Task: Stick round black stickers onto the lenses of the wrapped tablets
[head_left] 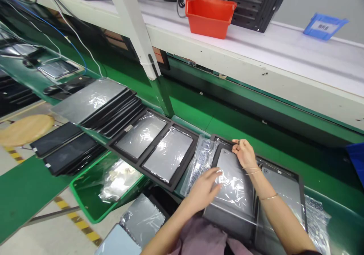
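A grey tablet (231, 183) in clear plastic film lies back side up in a dark foam tray (217, 138), its camera at the upper left. My left hand (205, 186) rests at the tablet's left edge, fingers apart, fingertips over the film. At the tablet's top right corner, my right hand (245, 152) is closed in a pinch; what it pinches is too small to make out. Another wrapped tablet (281, 183) sits to the right, partly behind my right forearm. Clear plastic bags (200, 158) lie just left of the tray.
To the left, a foam tray (139, 164) holds two wrapped tablets, beside a stack of trays (113, 112). A green bin (85, 205) with plastic film stands below. A white shelf (256, 63) with a red bin (209, 18) runs above the green conveyor. More bags (315, 217) lie right.
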A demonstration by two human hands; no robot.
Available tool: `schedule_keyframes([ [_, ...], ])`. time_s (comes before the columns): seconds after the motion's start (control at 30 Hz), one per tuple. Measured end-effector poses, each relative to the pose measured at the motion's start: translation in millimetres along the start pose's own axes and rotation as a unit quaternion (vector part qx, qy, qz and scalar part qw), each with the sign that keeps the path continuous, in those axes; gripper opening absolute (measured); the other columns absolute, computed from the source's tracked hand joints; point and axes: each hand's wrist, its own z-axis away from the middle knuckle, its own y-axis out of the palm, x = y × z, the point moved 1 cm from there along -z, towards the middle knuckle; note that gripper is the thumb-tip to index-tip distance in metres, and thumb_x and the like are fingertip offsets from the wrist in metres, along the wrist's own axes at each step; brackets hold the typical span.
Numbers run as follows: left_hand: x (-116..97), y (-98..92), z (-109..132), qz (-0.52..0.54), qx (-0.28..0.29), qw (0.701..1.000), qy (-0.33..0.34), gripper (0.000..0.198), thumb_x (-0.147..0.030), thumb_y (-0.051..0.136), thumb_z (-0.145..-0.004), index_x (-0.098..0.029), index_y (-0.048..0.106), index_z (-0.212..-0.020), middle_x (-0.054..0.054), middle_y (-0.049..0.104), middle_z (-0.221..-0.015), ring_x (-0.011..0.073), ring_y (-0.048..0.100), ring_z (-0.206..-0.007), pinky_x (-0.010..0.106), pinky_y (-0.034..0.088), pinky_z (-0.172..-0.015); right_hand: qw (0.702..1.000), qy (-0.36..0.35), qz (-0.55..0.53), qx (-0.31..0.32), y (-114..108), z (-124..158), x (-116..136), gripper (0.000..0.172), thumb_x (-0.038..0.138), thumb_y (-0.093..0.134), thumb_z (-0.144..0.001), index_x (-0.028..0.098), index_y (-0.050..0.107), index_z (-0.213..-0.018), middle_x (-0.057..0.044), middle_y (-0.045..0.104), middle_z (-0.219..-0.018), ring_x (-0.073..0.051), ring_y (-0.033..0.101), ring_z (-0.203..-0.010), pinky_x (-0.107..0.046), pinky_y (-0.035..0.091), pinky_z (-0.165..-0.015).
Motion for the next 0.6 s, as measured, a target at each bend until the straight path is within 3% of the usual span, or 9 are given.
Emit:
schedule_keyframes([
  [0.1, 28.9, -15.0, 8.2, 0.063, -0.196, 0.964, -0.170, 0.038, -0.032, 0.045, -0.085, -0.013, 0.056, -0.116, 0.015, 0.059, -0.117, 0.0270, 0.051, -0.113, 0.044, 0.036, -0.101, 0.995, 0.061, -0.080, 0.009, -24.8, 24.0, 16.7, 0.033, 0.047, 0.035, -0.092, 0.020, 0.050, -0.081, -0.004, 0.060, -0.076, -0.012, 0.054, -0.054, -0.028, 0.047, -0.052],
  [0.17, 48.5, -18.0, 8.4, 0.092, -0.254, 0.930, -0.248, 0.046, -0.039, 0.053, -0.077, -0.010, 0.057, -0.113, 0.017, 0.059, -0.109, 0.0308, 0.054, -0.106, 0.047, 0.037, -0.096, 0.979, 0.125, -0.147, 0.059, -42.3, 51.6, 29.6, 0.027, 0.045, 0.048, -0.089, 0.018, 0.055, -0.086, -0.006, 0.063, -0.080, -0.013, 0.058, -0.056, -0.028, 0.048, -0.052],
  [0.23, 63.6, -15.0, 3.1, 0.129, -0.247, 0.920, -0.275, 0.049, -0.045, 0.059, -0.070, -0.010, 0.060, -0.104, 0.014, 0.062, -0.095, 0.0288, 0.060, -0.088, 0.045, 0.044, -0.084, 0.961, 0.164, -0.200, 0.095, -57.8, 82.8, 40.6, 0.023, 0.040, 0.053, -0.088, 0.018, 0.059, -0.091, -0.009, 0.064, -0.092, -0.013, 0.060, -0.059, -0.029, 0.051, -0.054],
  [0.37, 73.2, -6.9, -10.1, 0.201, -0.237, 0.910, -0.276, 0.033, -0.049, 0.061, -0.064, -0.016, 0.058, -0.070, -0.001, 0.055, -0.060, 0.0177, 0.055, -0.058, 0.030, 0.043, -0.060, 0.949, 0.159, -0.264, 0.062, -76.4, 138.7, 50.5, 0.017, 0.035, 0.054, -0.088, 0.020, 0.062, -0.089, -0.011, 0.057, -0.115, -0.013, 0.061, -0.063, -0.030, 0.053, -0.054],
  [0.5, 52.5, -18.9, -7.3, 0.239, -0.292, 0.890, -0.254, 0.031, -0.046, 0.066, -0.062, -0.020, 0.049, -0.062, -0.007, 0.041, -0.051, 0.0128, 0.043, -0.052, 0.026, 0.034, -0.055, 0.933, 0.183, -0.305, 0.053, -82.5, 180.8, 50.4, 0.018, 0.036, 0.050, -0.089, 0.022, 0.062, -0.090, -0.012, 0.033, -0.146, -0.014, 0.064, -0.069, -0.033, 0.055, -0.059],
  [0.6, 19.3, -33.2, 0.5, 0.297, -0.304, 0.881, -0.208, 0.031, -0.045, 0.066, -0.067, -0.020, 0.047, -0.067, -0.006, 0.046, -0.057, 0.0118, 0.046, -0.057, 0.024, 0.037, -0.058, 0.922, 0.189, -0.329, 0.070, -90.0, 201.9, 49.6, 0.019, 0.040, 0.052, -0.088, 0.029, 0.061, -0.100, -0.008, 0.024, -0.152, -0.017, 0.065, -0.079, -0.035, 0.054, -0.065],
])
